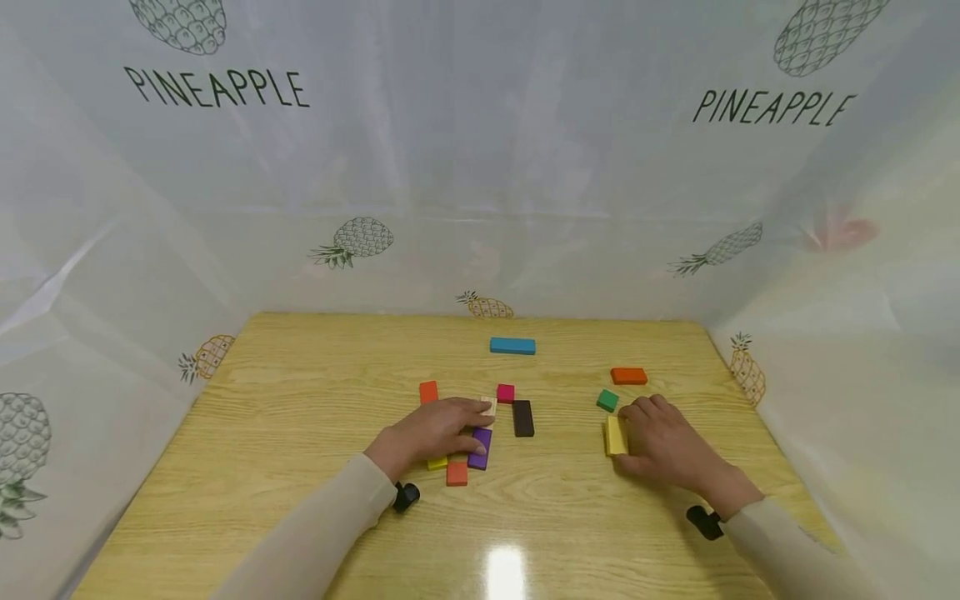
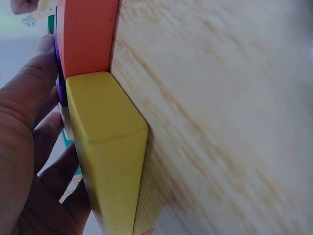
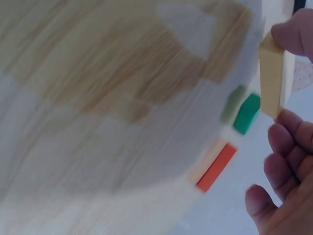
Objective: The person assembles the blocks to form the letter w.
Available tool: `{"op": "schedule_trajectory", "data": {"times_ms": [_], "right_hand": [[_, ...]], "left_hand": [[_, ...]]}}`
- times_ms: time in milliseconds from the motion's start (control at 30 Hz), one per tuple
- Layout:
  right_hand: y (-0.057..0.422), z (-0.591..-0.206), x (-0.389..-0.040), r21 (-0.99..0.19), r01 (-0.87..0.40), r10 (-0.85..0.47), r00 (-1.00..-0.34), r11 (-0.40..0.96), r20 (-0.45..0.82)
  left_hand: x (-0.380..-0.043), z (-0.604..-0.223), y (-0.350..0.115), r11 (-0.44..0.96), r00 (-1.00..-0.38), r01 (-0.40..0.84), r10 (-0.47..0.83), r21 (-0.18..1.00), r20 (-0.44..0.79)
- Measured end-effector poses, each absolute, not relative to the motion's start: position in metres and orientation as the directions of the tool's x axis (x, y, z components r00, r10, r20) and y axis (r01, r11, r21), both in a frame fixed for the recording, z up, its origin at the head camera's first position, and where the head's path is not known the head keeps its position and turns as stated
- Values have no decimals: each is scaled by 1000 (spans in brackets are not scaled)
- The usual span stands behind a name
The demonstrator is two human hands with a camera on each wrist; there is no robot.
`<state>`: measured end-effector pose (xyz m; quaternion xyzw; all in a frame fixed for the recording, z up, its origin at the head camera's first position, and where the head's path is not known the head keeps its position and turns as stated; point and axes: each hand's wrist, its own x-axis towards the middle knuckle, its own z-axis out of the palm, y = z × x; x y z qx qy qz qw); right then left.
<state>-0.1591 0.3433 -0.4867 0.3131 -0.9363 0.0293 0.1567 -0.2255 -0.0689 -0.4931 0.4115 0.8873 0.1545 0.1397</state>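
Observation:
My left hand (image 1: 433, 429) lies over a cluster of small coloured blocks. Its thumb touches a purple block (image 1: 477, 462), and the fingertips rest on a cream block (image 1: 489, 402). Partly under that hand is a yellow block (image 1: 437, 463), seen large in the left wrist view beside a coral block (image 2: 90, 36). An orange block (image 1: 428, 391) shows behind the knuckles. On the right, my right hand (image 1: 663, 442) pinches a pale yellow block (image 1: 615, 436) by its ends between thumb and fingertip. In the right wrist view this block (image 3: 271, 81) appears raised off the table.
A green block (image 1: 607, 400) and a red-orange block (image 1: 628, 376) lie beyond the right hand. Between the hands are a black block (image 1: 522, 418) and a magenta block (image 1: 506, 392). Farther back lies a blue block (image 1: 513, 345). A pineapple-print sheet (image 1: 480, 167) surrounds the wooden table (image 1: 300, 383).

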Motion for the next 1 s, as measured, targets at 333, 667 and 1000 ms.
{"op": "schedule_trajectory", "data": {"times_ms": [333, 667, 1000], "right_hand": [[289, -487, -161, 107, -605, -603, -726, 789, 331], [245, -490, -155, 73, -651, -642, -712, 755, 283], [224, -494, -151, 70, -660, -661, -729, 748, 178]], "left_hand": [[-222, -489, -70, 621, -634, 664, 763, 416, -127], [-221, -491, -70, 616, -631, 673, 767, 409, -117], [-222, -493, -69, 628, -642, 668, 758, 399, -119]]}}
